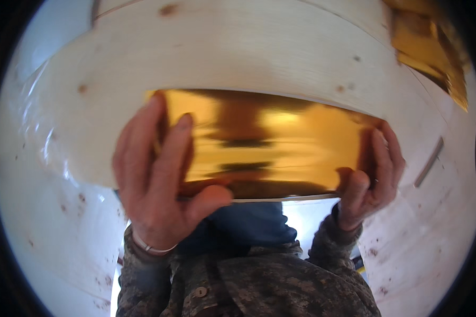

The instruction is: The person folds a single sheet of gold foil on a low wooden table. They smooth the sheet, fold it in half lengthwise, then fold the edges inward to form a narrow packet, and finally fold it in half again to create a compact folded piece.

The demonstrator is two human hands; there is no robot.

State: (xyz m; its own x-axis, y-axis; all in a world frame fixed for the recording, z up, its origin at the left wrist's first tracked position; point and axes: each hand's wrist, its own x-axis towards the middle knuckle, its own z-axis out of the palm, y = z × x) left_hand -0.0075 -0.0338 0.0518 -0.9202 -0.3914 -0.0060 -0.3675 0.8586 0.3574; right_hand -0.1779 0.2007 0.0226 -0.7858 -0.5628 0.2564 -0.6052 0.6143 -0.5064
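Observation:
Between my two hands is a shiny gold foil-faced rectangular panel point(269, 140), its mirror-like face showing dark and bright reflections. Thin pale edges run along its far and near sides, but its underside is hidden. My left hand point(156, 169) grips the left end, with fingers over the face and the thumb along the near edge. At the opposite end, my right hand point(378, 174) has its fingers curled round the edge and its thumb by the near corner. The panel is close to my body, tilted slightly down toward the right.
A pale, stained work surface point(259, 58) spreads beyond and to both sides. Crumpled gold foil point(426, 50) lies at the far right. A thin grey strip point(429, 161) rests right of my right hand. Glossy, wrinkled clear film point(47, 137) seems to cover the left side.

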